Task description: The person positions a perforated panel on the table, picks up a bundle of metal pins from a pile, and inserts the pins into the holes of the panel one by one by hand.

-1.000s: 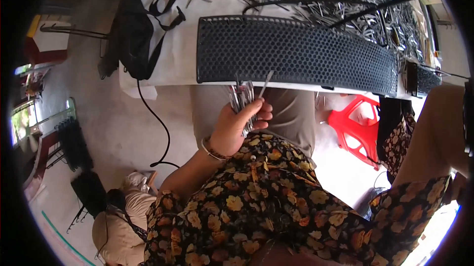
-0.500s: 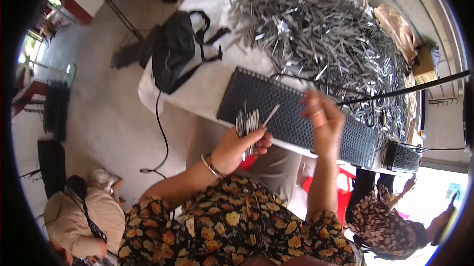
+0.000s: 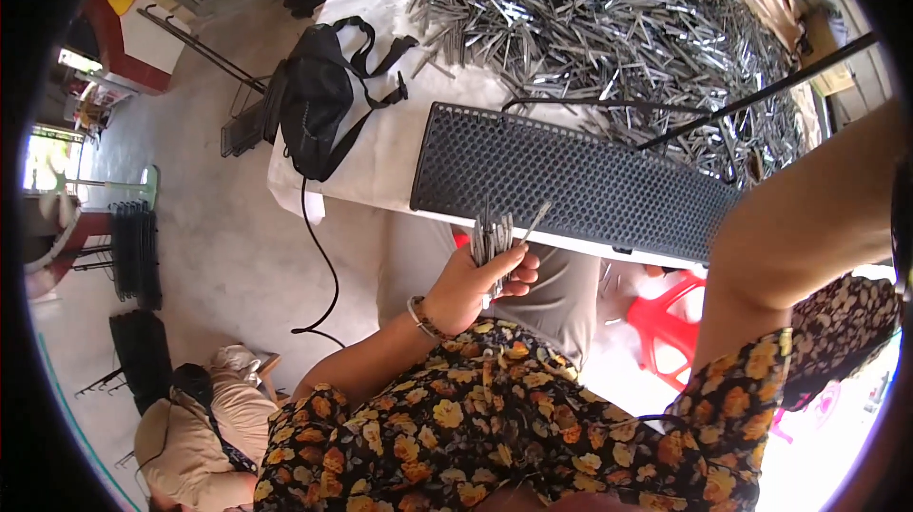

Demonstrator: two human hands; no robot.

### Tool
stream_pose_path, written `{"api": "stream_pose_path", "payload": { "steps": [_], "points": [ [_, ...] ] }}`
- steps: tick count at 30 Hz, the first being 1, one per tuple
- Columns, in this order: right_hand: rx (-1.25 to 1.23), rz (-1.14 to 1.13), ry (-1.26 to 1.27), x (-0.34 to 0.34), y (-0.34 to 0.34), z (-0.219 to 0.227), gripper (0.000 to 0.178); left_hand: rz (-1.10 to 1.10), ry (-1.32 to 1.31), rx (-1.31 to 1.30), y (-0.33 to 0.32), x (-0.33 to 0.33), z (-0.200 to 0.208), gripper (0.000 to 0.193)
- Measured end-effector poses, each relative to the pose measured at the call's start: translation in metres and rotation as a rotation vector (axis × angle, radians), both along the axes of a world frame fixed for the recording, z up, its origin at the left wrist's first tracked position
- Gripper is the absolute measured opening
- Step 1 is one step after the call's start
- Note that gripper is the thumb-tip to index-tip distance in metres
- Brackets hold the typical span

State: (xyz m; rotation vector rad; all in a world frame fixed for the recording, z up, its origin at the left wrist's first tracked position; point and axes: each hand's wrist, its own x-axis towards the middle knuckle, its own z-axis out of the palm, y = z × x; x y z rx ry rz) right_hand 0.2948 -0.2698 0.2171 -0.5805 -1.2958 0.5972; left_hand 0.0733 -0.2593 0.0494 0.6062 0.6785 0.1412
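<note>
My left hand (image 3: pixel 466 286) is closed round a bundle of thin metal strips (image 3: pixel 493 244), most of them upright. One strip (image 3: pixel 537 219) leans out to the right near the thumb tip. The hand is just in front of a long black perforated tray (image 3: pixel 561 174) at the table's near edge. My right forearm (image 3: pixel 818 198) reaches up and out past the right rim, so the right hand is out of sight. Beyond the tray lies a large heap of similar loose strips (image 3: pixel 609 46).
A black bag (image 3: pixel 319 98) with straps lies on the white-covered table (image 3: pixel 376 170), its cord hanging to the floor. A dark rod (image 3: pixel 761 94) slants over the heap. A red stool (image 3: pixel 661 322) stands below right. One person (image 3: pixel 204 436) is at lower left, another (image 3: pixel 846 331) at right.
My right hand has swung from above the tray out past the right rim. My left hand keeps the strips, nearly in place. The whole view has shifted slightly.
</note>
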Motion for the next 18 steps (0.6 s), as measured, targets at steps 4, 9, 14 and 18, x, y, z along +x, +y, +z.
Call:
{"api": "stream_pose_path", "payload": {
  "steps": [4,9,14,18],
  "points": [
    [-0.033,-0.051,-0.027,0.003,-0.012,-0.011,0.068,0.007,0.04,0.003,-0.002,-0.008,-0.006,0.023],
    [-0.051,-0.12,-0.084,0.013,-0.022,-0.022,0.065,-0.01,0.035,0.003,-0.007,-0.015,-0.014,0.027],
    [-0.11,-0.155,-0.12,0.025,-0.033,-0.039,0.063,0.0,0.01,0.018,-0.003,-0.013,-0.006,0.025],
    [-0.179,-0.208,-0.154,0.028,-0.052,-0.046,0.06,-0.015,0.034,-0.003,-0.003,-0.005,-0.003,0.025]
  ]
}}
